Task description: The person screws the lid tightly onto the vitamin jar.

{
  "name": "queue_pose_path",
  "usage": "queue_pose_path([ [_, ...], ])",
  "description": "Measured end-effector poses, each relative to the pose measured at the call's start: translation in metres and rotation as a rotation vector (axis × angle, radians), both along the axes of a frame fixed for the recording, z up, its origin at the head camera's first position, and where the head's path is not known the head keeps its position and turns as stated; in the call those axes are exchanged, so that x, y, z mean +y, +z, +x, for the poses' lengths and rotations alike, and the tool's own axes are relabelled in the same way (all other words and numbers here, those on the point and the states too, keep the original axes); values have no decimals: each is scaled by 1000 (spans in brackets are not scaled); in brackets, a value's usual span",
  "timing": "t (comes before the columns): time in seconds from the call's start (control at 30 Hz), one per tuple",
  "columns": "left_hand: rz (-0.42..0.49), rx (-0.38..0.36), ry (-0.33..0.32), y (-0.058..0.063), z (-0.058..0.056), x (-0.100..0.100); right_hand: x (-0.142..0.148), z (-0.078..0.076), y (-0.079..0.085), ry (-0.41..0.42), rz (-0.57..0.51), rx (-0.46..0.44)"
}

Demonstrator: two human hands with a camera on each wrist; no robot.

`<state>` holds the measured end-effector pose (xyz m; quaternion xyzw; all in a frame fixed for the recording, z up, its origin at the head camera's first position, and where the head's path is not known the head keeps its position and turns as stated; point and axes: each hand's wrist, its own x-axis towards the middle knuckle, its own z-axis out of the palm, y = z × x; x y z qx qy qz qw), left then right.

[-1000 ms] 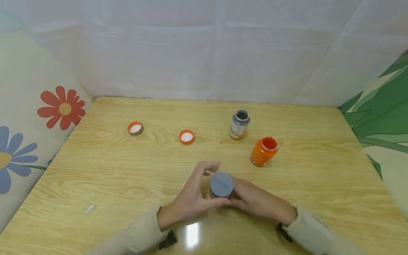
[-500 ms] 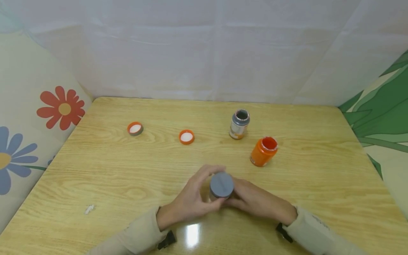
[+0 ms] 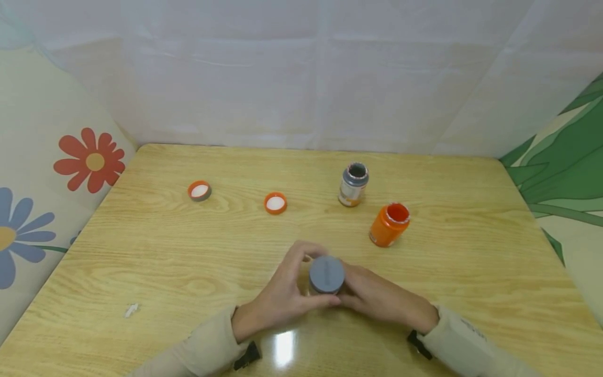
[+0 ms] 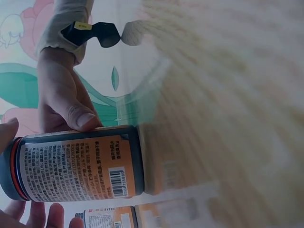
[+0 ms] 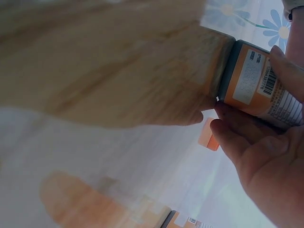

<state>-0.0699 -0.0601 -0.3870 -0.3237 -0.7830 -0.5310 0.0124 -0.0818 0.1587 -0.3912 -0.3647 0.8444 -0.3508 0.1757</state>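
Right grip (image 3: 374,294) holds capped jar (image 4: 78,164) near open jars (image 3: 387,229).

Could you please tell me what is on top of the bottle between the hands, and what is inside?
A grey lid sits on top of the bottle. It covers the mouth, so the contents cannot be seen.

The left forearm (image 3: 188,353) enters from the near left and the right forearm (image 3: 487,353) from the near right, both in pale sleeves (image 3: 216,332), slanting inward to bare wrists (image 3: 245,320). The left hand (image 3: 281,293) grips with fingers (image 3: 300,250) bent round the far side and thumb (image 3: 316,302) reaching rightward along the near side. The right hand (image 3: 377,293) grips lower, on the right, its fingertips hidden from the head view.
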Motion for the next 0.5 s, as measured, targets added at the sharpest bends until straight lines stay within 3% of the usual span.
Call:
queue_pose_path([
  [0.23, -8, 2, -31, 1, -1, -1, 0, 0, -1, 3, -17, 11],
  [0.5, 7, -90, -85, 2, -2, -1, -1, -1, 0, 3, -31, -52],
])
